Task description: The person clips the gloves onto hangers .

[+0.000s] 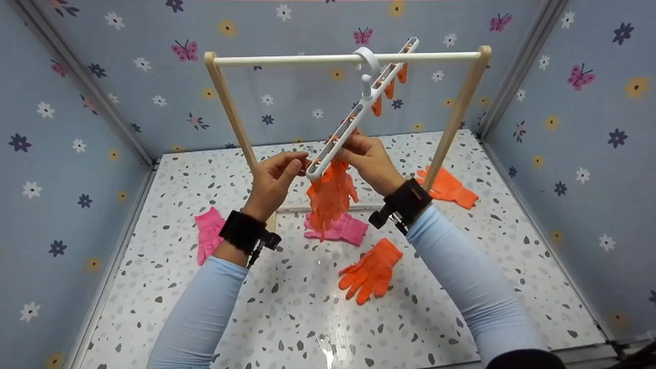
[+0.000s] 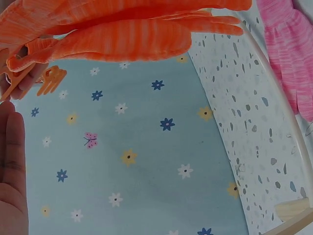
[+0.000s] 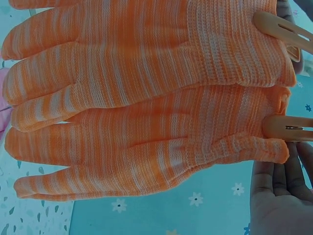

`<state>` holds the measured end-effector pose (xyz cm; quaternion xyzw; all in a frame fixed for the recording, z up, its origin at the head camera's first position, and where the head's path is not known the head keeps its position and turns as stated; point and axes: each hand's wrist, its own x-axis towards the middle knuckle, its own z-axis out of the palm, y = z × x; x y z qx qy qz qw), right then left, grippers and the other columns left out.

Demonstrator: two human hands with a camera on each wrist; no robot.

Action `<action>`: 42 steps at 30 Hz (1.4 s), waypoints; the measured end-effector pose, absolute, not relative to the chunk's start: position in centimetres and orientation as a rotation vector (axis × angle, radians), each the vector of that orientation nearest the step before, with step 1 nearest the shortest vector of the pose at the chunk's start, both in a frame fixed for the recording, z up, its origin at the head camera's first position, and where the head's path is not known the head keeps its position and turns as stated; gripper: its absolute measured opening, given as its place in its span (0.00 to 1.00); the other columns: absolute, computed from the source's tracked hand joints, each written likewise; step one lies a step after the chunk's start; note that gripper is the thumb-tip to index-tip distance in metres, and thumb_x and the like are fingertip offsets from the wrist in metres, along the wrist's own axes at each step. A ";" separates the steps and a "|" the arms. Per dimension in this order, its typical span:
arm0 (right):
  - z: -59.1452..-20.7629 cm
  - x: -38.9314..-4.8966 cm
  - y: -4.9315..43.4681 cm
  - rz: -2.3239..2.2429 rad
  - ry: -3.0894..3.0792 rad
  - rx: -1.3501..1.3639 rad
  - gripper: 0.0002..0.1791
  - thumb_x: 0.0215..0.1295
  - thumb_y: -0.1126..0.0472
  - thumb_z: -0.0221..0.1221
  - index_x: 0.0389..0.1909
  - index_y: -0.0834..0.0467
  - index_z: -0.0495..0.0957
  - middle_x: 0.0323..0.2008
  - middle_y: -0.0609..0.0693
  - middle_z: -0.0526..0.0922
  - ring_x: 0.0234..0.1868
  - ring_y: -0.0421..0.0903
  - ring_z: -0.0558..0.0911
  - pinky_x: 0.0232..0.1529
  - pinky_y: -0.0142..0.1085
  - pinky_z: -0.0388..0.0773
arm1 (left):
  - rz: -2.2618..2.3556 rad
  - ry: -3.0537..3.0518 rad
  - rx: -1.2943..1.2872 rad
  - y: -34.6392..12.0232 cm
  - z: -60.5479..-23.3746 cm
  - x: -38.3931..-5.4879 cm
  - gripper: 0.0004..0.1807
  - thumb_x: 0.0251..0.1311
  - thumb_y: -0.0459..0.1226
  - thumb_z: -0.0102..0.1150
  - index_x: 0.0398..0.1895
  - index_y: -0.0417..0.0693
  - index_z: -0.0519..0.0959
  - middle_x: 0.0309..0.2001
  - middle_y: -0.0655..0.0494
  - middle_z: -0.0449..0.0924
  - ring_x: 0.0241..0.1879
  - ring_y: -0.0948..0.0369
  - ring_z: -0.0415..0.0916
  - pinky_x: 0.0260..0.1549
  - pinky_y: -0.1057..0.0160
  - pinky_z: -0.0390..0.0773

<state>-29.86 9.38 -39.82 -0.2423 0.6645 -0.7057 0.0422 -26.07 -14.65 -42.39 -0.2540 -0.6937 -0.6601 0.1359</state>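
A white clip hanger (image 1: pixel 353 115) hangs by its hook from a rack bar, with orange clips along it. Orange gloves (image 1: pixel 329 197) dangle from its near end; in the right wrist view, two clips, one a lower clip (image 3: pixel 288 128), grip the cuffs. My right hand (image 1: pixel 370 159) holds a clip at the hanger's right side, thumb and bent forefinger close together, fingertips partly hidden. Beside the near tip, my left hand (image 1: pixel 277 179) has loosely bent fingers with nothing visible in them. In the left wrist view its fingers (image 2: pixel 11 142) are just below an orange clip (image 2: pixel 18 76).
The rack has a white bar (image 1: pixel 287 60) and wooden legs (image 1: pixel 456 115). On the speckled surface lie a pink glove (image 1: pixel 209 233) at left, another pink glove (image 1: pixel 353 229) below the hanger, an orange glove (image 1: pixel 373 269) in front and more orange (image 1: pixel 453 189) by the right leg.
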 end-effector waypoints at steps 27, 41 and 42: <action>-39.5 -28.5 11.7 -2.152 2.135 -0.845 0.19 0.77 0.72 0.62 0.65 0.69 0.82 0.57 0.56 0.91 0.57 0.45 0.89 0.65 0.38 0.84 | -1.826 -2.060 -0.871 -13.9 -41.5 -25.2 0.14 0.71 0.27 0.62 0.55 0.27 0.85 0.48 0.41 0.90 0.46 0.68 0.88 0.56 0.65 0.85; -38.9 -26.6 13.1 -2.078 2.465 -0.801 0.19 0.72 0.70 0.66 0.61 0.72 0.83 0.48 0.53 0.89 0.47 0.38 0.86 0.51 0.29 0.85 | -1.784 -2.023 -0.964 -13.0 -41.3 -24.9 0.13 0.71 0.27 0.61 0.53 0.26 0.85 0.46 0.31 0.87 0.48 0.68 0.84 0.52 0.67 0.85; -38.8 -26.5 13.1 -2.076 2.473 -0.806 0.19 0.73 0.70 0.66 0.61 0.73 0.83 0.47 0.51 0.89 0.46 0.38 0.85 0.50 0.29 0.84 | -1.783 -2.022 -0.968 -12.9 -41.3 -24.9 0.13 0.71 0.27 0.61 0.52 0.26 0.85 0.46 0.31 0.87 0.48 0.67 0.84 0.52 0.67 0.85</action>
